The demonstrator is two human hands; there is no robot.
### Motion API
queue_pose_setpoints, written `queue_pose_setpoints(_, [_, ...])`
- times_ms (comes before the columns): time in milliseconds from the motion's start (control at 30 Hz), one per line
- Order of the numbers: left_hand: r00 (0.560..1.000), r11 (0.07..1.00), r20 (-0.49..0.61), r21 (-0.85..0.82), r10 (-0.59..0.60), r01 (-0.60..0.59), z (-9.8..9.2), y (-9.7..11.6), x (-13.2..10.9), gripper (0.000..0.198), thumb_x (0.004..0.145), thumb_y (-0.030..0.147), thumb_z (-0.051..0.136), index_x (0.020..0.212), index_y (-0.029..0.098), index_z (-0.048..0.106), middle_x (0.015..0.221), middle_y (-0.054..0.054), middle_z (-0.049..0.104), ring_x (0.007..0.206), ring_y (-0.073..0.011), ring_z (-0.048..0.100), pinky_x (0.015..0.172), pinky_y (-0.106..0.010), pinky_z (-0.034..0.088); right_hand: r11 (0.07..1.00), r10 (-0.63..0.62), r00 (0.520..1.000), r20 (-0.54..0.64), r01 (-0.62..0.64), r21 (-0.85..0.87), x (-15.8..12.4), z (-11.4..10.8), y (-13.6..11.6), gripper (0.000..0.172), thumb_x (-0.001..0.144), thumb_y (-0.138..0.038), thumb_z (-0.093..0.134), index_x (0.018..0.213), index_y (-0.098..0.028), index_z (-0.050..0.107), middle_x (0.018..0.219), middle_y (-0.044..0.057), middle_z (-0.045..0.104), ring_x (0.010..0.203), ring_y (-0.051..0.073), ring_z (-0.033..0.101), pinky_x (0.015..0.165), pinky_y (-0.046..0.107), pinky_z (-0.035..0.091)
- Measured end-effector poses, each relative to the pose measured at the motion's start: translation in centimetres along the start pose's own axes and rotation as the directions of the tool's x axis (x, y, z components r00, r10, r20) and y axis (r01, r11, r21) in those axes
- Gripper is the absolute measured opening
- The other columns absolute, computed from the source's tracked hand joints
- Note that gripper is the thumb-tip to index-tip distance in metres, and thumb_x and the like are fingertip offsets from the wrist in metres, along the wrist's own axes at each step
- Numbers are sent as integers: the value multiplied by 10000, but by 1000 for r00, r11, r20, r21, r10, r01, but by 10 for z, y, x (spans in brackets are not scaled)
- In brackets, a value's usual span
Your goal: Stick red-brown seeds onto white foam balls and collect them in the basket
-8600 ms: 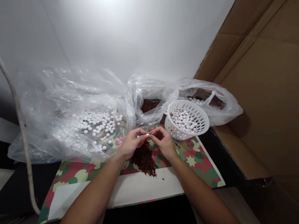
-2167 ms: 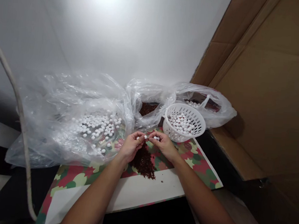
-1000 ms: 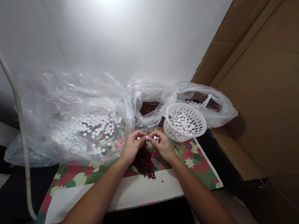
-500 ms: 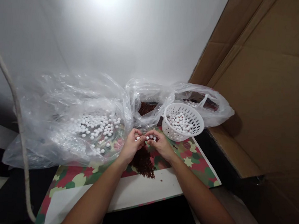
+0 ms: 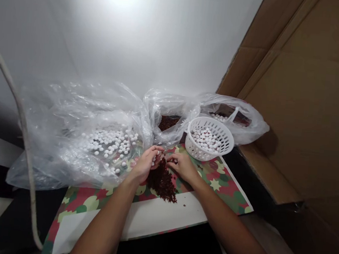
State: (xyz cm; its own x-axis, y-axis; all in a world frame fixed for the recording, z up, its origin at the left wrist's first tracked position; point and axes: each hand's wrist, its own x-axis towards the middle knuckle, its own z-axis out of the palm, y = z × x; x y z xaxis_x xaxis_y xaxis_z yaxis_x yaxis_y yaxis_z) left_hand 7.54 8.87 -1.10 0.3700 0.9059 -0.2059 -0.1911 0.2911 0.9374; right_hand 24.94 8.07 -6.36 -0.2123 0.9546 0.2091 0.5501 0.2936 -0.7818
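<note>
My left hand [image 5: 148, 160] is curled around a few small white balls [image 5: 154, 160] that show between its fingers and palm. Just beside it, my right hand [image 5: 183, 165] has its fingers bent inward; a bit of white shows under them, so it seems to hold white balls too. Beneath and between both hands lies a heap of dark red, crumbly small pieces [image 5: 163, 181]. It rests on a sheet with a red, green and cream pattern [image 5: 91, 203]. A white slotted plastic basket [image 5: 190, 144] holding several white balls, some with red spots, stands behind my right hand.
A large clear plastic bag [image 5: 68, 134] with many white balls lies at the left. Behind are an open bag [image 5: 150, 101] of red pieces and another bag [image 5: 256, 128] with white balls. Cardboard [image 5: 305, 95] stands at right; a pale cable [image 5: 23, 130] hangs at left.
My hands were close together with fingertips meeting over white balls; now they have parted slightly, and more of the red heap shows between them. The view has shifted slightly.
</note>
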Motion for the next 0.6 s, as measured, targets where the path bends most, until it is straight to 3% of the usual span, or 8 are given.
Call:
queue_pose_setpoints(67, [1000,999,1,40,24,-24,0,-3,0,306,780,356,615,1000,168,517,666,37,442,508,-25,338,423,-140,207,996,-32,999,24,33,-80,0,4,1,72,767,-210,637,819,-175,673,822,23,613,734,108,521,683,214,363])
queue_pose_setpoints(200, [998,994,9,88,70,-71,-1,-7,3,348,732,384,683,924,153,507,747,3,554,513,-16,351,441,-146,214,997,-33,998,47,36,-64,0,1,-1,35,757,-164,614,739,-141,635,772,16,590,711,94,500,663,196,343])
queue_pose_setpoints(367, [996,986,-30,146,82,-77,-2,-10,7,356,726,414,680,922,132,583,705,13,523,485,-9,292,433,-158,186,967,133,990,41,-139,214,-2,-19,-8,153,778,-275,606,756,-126,633,699,-3,569,633,74,454,607,180,327])
queue_pose_setpoints(600, [998,992,-25,119,54,-51,0,-15,7,359,688,394,719,889,143,560,629,43,449,476,-13,274,432,-163,151,797,167,984,66,-174,578,-5,-21,-21,325,764,-459,628,812,-143,569,612,-25,431,544,57,336,502,173,253])
